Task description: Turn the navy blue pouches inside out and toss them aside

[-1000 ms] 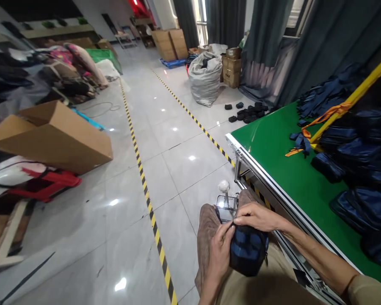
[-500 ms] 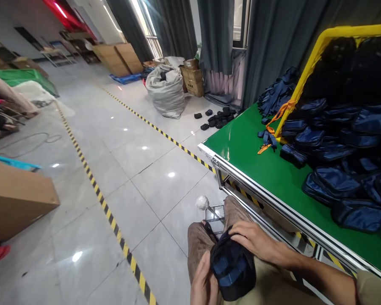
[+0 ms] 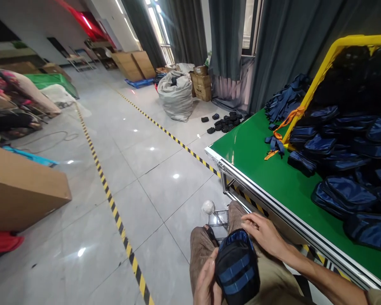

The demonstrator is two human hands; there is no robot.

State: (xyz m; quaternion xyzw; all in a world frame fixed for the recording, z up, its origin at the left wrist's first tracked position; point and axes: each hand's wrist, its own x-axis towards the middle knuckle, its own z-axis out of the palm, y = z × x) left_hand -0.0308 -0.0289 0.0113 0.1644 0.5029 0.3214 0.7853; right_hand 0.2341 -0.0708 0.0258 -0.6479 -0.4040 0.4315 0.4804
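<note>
A small black pouch (image 3: pixel 236 267) with two dark blue straps across its front rests on my lap. Its top gapes, and blue lining shows inside. My left hand (image 3: pixel 207 277) grips the pouch by its left side, thumb at the front. Just off the pouch's upper right edge is my right hand (image 3: pixel 262 233). Its fingers are curled and pressed together near the thumb; what lies between them, if anything, is too small to make out.
On my right, a green-topped table (image 3: pixel 241 140) carries heaped blue-black pouches (image 3: pixel 343 195) and a yellow frame (image 3: pixel 317 72). Small black pouches (image 3: pixel 227 123) lie on the floor near a grey sack (image 3: pixel 176 97). A large cardboard box (image 3: pixel 25 186) stands left.
My right hand has come away from the pouch's top, up and to the right. The pouch's mouth now shows open with its lining visible. My left hand keeps its hold.
</note>
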